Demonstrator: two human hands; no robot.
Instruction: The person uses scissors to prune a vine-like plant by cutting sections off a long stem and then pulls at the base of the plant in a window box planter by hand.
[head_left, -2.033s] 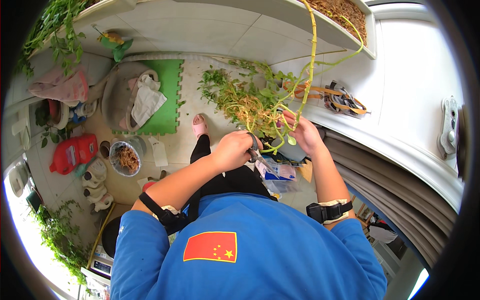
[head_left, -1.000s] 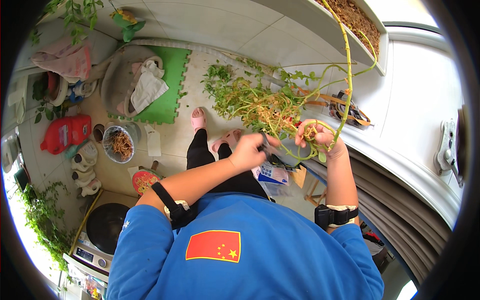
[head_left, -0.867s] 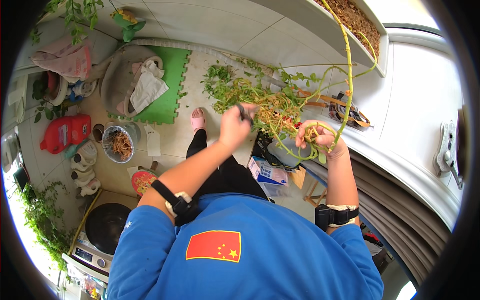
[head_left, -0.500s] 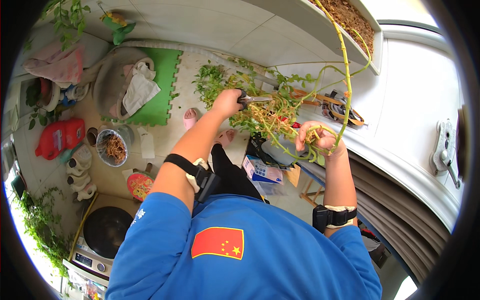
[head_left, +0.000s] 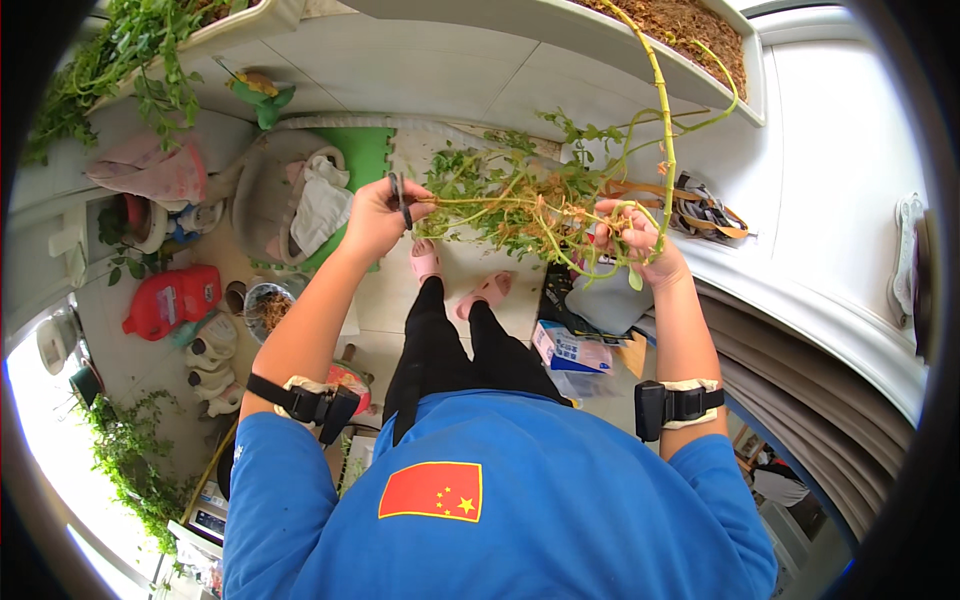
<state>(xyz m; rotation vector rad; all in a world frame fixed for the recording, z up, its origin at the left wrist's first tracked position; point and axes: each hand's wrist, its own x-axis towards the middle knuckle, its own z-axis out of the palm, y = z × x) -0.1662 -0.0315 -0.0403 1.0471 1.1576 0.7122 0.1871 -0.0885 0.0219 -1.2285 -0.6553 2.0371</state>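
Observation:
A leafy trailing vine point(head_left: 540, 190), with yellow-brown dry bits among its stems, hangs between my hands. My left hand point(head_left: 372, 222) is closed on black-handled scissors point(head_left: 401, 203), and its fingertips pinch the end of a long thin stem point(head_left: 470, 201) of the vine. The stem is stretched sideways toward the right. My right hand point(head_left: 645, 245) is closed around the vine's gathered stems, close to a curled loop. From there a thick yellow-green stem point(head_left: 663, 110) rises to the planter. The scissor blades are hard to make out.
A long planter box point(head_left: 755, 85) with brown soil stands along the top right. Below are a grey pet bed point(head_left: 262, 200) with a white cloth, a red jug point(head_left: 175, 300), a bin point(head_left: 270, 305) holding dry scraps, and a blue-white package point(head_left: 570, 350). Grey curtains point(head_left: 800, 370) hang at right.
My left hand has moved left, away from the tangle, and now draws a stem out straight. The scissors have turned from pointing right to roughly upright. My right hand keeps its hold.

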